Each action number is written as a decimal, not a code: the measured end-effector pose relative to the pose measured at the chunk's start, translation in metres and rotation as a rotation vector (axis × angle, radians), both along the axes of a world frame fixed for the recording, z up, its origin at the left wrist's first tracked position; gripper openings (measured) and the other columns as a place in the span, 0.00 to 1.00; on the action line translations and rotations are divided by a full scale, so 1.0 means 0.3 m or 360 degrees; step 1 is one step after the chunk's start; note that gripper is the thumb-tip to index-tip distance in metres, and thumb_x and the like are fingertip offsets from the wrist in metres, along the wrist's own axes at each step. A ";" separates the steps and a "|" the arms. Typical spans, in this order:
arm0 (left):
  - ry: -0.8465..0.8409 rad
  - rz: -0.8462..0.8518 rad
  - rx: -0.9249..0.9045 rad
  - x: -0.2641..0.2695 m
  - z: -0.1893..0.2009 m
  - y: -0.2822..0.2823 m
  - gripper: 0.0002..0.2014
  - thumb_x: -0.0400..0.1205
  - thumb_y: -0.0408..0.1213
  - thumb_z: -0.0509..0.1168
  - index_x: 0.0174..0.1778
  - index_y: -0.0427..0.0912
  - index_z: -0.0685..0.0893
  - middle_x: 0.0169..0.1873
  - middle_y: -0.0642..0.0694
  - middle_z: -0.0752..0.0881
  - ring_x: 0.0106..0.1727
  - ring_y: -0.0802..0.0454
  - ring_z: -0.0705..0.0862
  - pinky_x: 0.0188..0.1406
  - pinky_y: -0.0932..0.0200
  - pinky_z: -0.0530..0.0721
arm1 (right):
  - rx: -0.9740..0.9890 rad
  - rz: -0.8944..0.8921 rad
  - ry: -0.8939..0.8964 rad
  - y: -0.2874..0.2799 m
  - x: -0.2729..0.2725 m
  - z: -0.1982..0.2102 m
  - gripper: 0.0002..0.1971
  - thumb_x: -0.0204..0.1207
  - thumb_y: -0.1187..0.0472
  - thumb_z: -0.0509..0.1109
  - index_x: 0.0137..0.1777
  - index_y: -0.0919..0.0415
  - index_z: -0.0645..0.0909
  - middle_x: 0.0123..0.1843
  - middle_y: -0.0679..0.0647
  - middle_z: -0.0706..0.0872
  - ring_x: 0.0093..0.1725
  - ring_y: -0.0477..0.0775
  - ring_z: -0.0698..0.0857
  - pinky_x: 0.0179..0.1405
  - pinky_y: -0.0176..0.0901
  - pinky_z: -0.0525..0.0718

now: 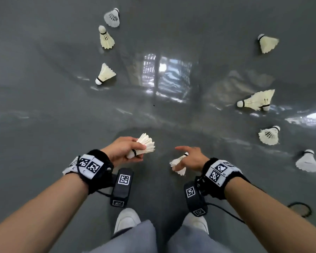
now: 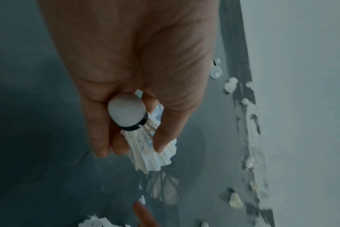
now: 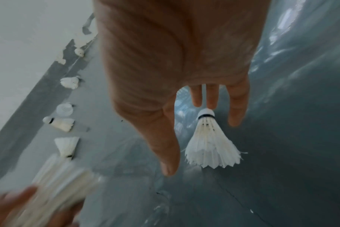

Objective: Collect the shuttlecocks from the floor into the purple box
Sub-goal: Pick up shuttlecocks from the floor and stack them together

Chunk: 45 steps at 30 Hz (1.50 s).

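My left hand (image 1: 130, 147) grips a white feather shuttlecock (image 1: 147, 145) by its stem, cork toward the wrist; the left wrist view shows the cork (image 2: 126, 109) between thumb and fingers (image 2: 102, 135). My right hand (image 1: 188, 154) is spread with straight fingers (image 3: 211, 98) just over another shuttlecock (image 1: 179, 164) lying on the grey floor, its cork (image 3: 206, 113) by my middle fingertip; I cannot tell whether they touch. Several more shuttlecocks lie around: three at the far left (image 1: 106, 37), the others at the right (image 1: 255, 101). The purple box is out of view.
My two white shoes (image 1: 126, 219) stand just below the hands. A black cable loop (image 1: 299, 209) lies on the floor at the lower right. The glossy grey floor (image 1: 44, 106) reflects a window. A white wall with peeling paint (image 3: 19, 46) borders the floor.
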<state>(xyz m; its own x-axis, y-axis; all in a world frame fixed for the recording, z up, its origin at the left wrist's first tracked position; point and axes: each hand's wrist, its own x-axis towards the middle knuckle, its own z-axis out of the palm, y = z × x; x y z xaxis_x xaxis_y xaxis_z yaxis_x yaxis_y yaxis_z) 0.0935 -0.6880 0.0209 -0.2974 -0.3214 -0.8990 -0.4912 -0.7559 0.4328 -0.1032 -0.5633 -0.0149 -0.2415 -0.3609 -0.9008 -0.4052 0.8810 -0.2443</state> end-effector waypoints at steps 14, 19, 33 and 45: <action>0.0216 -0.0340 -0.0904 -0.133 -0.204 -0.057 0.28 0.70 0.18 0.71 0.64 0.42 0.74 0.46 0.40 0.84 0.47 0.46 0.82 0.45 0.55 0.80 | -0.0997 -0.0762 -0.0070 -0.230 -0.125 -0.015 0.09 0.77 0.68 0.68 0.38 0.54 0.80 0.36 0.54 0.83 0.30 0.48 0.81 0.24 0.34 0.82; 0.0224 -0.0502 -0.1187 -0.141 -0.186 -0.002 0.39 0.69 0.21 0.74 0.73 0.49 0.68 0.42 0.47 0.80 0.43 0.51 0.81 0.49 0.53 0.82 | -0.1176 -0.1075 -0.0288 -0.241 -0.056 0.006 0.05 0.79 0.68 0.67 0.46 0.58 0.78 0.37 0.53 0.83 0.34 0.49 0.83 0.32 0.39 0.83; 0.0513 -0.0338 -0.1210 -0.221 -0.190 -0.028 0.34 0.69 0.31 0.79 0.67 0.50 0.70 0.57 0.42 0.84 0.56 0.46 0.86 0.56 0.51 0.85 | -0.1305 -0.0698 -0.0179 -0.289 0.007 -0.057 0.12 0.80 0.61 0.68 0.60 0.59 0.87 0.52 0.52 0.89 0.51 0.49 0.86 0.50 0.33 0.83; 0.0067 0.0425 -0.1420 -0.088 0.102 -0.399 0.27 0.68 0.30 0.79 0.59 0.43 0.74 0.52 0.44 0.82 0.49 0.51 0.83 0.47 0.62 0.81 | -0.1196 -0.0442 -0.0295 -0.664 -0.009 0.224 0.09 0.81 0.69 0.60 0.48 0.72 0.81 0.33 0.54 0.77 0.29 0.47 0.75 0.24 0.32 0.73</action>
<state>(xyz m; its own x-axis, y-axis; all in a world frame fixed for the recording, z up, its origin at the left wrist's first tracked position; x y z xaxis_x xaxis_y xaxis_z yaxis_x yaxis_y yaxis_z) 0.0671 -0.8077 0.0514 -0.1405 -0.9506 -0.2769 -0.3196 -0.2211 0.9214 -0.1059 -0.7626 0.0524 -0.2819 -0.8326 -0.4768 -0.0913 0.5180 -0.8505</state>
